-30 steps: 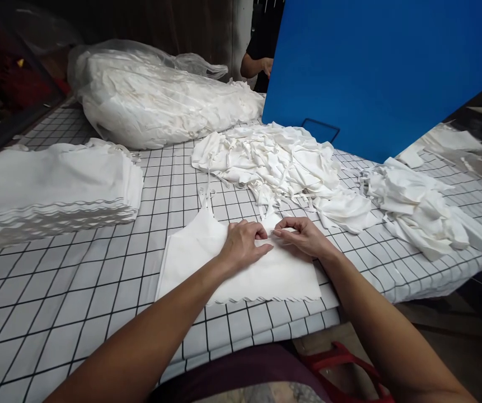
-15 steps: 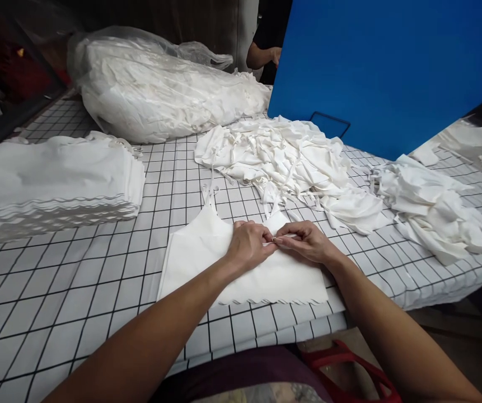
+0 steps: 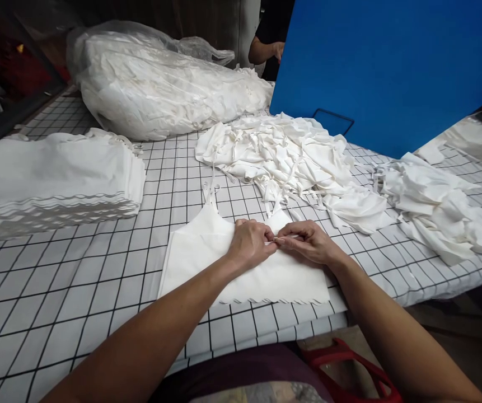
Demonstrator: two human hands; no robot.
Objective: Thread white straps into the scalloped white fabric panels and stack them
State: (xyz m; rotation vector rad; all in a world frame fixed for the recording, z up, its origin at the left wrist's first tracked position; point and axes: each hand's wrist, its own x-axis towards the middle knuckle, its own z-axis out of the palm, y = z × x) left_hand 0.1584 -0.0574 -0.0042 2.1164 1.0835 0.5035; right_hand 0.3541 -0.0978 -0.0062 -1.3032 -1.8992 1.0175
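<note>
Pinched shut, the grip of the left hand (image 3: pixel 249 244) meets that of the right hand (image 3: pixel 310 242) on the upper edge of a flat white scallop-hemmed fabric top (image 3: pixel 199 260). It lies on the black-gridded white desk (image 3: pixel 76 280), its straps pointing away from the person, hem nearest, long axis left to right.

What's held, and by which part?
Both the left hand and right hand pinch the flat white strappy fabric top at the middle of its upper edge. Between the fingers, a tiny shiny item, unidentifiable.
</note>
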